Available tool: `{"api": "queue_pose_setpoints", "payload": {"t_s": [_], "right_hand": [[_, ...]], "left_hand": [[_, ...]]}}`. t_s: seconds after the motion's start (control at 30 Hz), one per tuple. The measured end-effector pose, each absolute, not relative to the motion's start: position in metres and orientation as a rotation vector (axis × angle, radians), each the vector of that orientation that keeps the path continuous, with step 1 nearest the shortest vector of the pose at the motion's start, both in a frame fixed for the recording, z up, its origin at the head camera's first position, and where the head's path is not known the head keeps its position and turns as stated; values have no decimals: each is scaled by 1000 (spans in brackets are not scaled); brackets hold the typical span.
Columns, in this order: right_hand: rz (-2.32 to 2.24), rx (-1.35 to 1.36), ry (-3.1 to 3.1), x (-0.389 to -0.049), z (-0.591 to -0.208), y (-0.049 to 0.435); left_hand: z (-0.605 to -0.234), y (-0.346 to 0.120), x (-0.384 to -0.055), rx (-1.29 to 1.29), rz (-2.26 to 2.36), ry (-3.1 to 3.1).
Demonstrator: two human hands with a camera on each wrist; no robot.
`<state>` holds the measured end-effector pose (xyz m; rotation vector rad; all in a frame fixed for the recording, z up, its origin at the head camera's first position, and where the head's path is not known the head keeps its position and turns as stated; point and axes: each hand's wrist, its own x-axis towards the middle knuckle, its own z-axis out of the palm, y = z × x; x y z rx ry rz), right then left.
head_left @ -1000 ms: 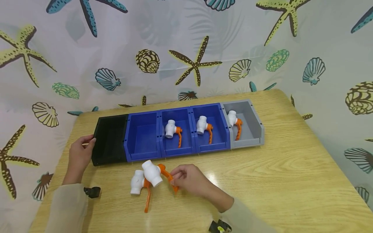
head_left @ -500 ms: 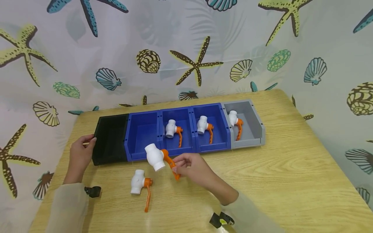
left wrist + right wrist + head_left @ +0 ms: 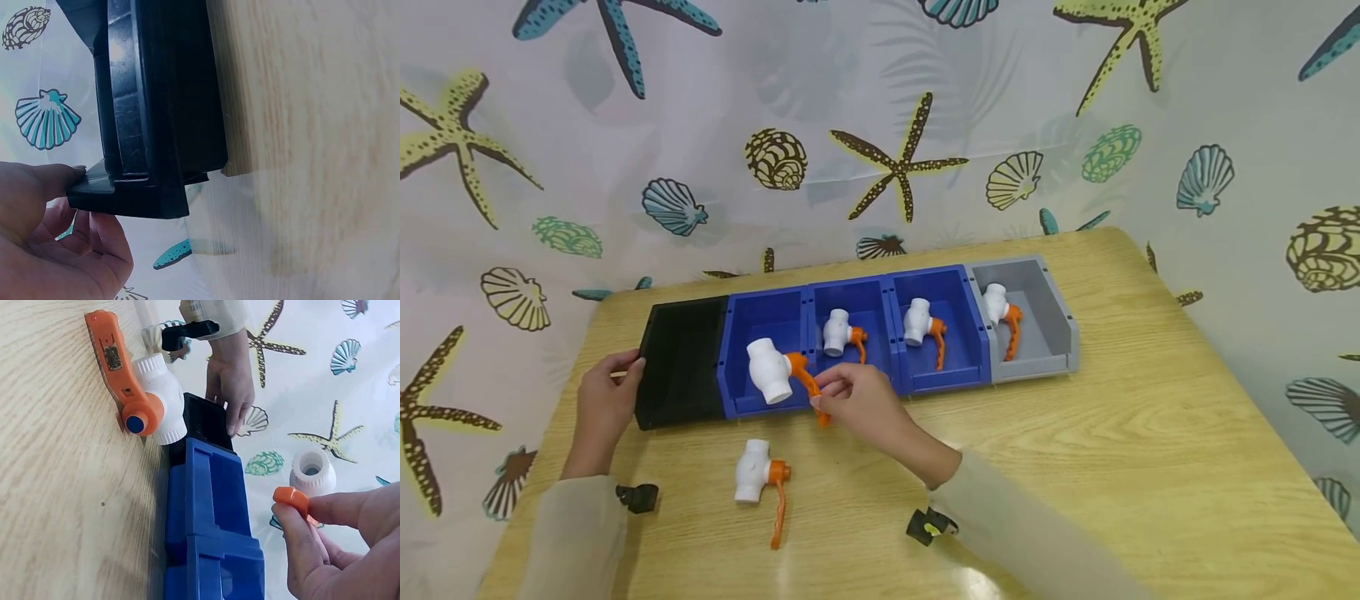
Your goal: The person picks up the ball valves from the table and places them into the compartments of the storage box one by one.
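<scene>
My right hand (image 3: 859,403) pinches the orange handle (image 3: 811,388) of a white ball valve (image 3: 769,372), which is held up in front of the leftmost blue bin (image 3: 736,333). In the right wrist view, thumb and fingers meet on the handle end, with the white valve body (image 3: 312,472) behind. My left hand (image 3: 608,400) grips the left side wall of the black bin (image 3: 651,367); in the left wrist view the thumb lies on the rim (image 3: 94,181) and the fingers curl beneath. A second ball valve (image 3: 752,472) lies on the table in front of the bins, its orange handle toward me.
The bins stand in a joined row. One ball valve lies in each of the middle blue bin (image 3: 835,333), the right blue bin (image 3: 917,322) and the grey bin (image 3: 1047,333). Behind the wooden table (image 3: 1120,467) hangs a shell-patterned cloth (image 3: 820,75).
My right hand has lifted the ball valve off the table beside the other valve and carried it up and toward the leftmost blue bin. My left hand stays on the black bin.
</scene>
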<state>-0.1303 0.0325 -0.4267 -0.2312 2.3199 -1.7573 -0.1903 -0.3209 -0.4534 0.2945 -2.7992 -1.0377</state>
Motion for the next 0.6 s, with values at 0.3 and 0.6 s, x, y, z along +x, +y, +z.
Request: {"api": "queue_pose_setpoints", "payload": {"t_s": [0.3, 0.6], "right_hand": [[-1949, -45, 2121, -155, -409, 3], [-2015, 173, 2032, -174, -397, -19]], "left_hand": [[-456, -323, -191, 299, -1042, -2791], [-455, -322, -191, 281, -1036, -2791]]}}
